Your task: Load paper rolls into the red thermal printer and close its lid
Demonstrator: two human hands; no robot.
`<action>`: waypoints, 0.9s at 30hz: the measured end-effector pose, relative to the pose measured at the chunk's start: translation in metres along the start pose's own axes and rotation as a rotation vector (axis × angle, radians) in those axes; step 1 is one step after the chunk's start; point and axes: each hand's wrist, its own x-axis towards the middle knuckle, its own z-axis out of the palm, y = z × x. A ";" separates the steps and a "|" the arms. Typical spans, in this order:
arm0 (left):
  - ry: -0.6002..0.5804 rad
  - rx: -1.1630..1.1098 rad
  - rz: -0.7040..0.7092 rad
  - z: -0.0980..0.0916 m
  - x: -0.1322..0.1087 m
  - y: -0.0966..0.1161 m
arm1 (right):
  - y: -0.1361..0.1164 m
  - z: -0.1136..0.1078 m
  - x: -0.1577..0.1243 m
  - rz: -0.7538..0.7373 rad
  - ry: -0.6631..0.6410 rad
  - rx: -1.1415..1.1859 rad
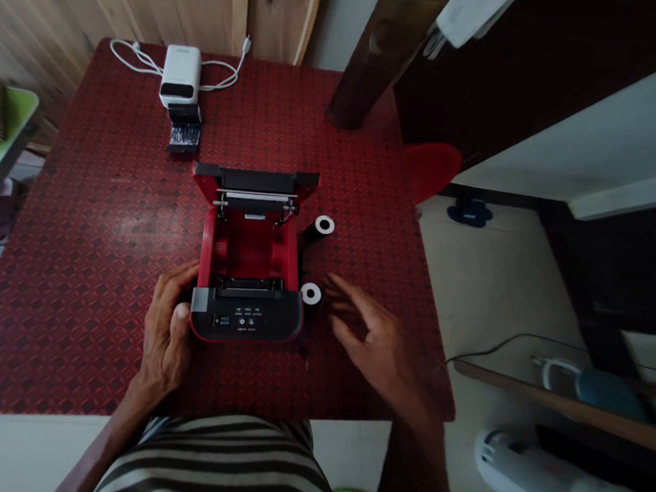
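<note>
A striped shirt point(217, 467) is showing at the bottom edge. Left hand point(168, 321) is gripping the left side of an open red-and-black receipt printer point(248, 270), fingers curled round the casing. Right hand point(369, 339) is hovering wide open, fingers spread, just right of the printer and near a black roll with a white core point(310, 295). A second roll point(322, 229) is lying behind it. The printer is sitting mid-table on a red patterned tabletop point(94, 215). Farther off, a white box-shaped device point(180, 74) is trailing a white cable point(221, 76), a small black item point(183, 127) is lying just in front of it, and a dark brown bottle point(374, 62) is standing by the far edge.
</note>
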 end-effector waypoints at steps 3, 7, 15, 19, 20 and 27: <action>-0.006 0.013 0.004 0.000 0.000 0.000 | 0.002 -0.019 0.017 0.023 0.089 -0.068; -0.005 -0.007 -0.007 0.000 0.000 0.000 | 0.003 -0.007 0.064 0.024 0.213 0.024; 0.005 -0.044 -0.038 0.001 -0.003 -0.003 | 0.008 0.031 0.109 -0.007 0.273 0.119; -0.009 -0.060 -0.050 0.002 -0.003 -0.002 | -0.027 -0.007 0.077 -0.041 0.308 0.141; -0.014 -0.061 -0.050 0.002 -0.003 -0.002 | -0.041 -0.019 0.067 -0.074 0.289 0.136; -0.016 -0.061 -0.079 0.002 -0.003 0.001 | -0.125 -0.016 0.053 -0.602 -0.082 -0.376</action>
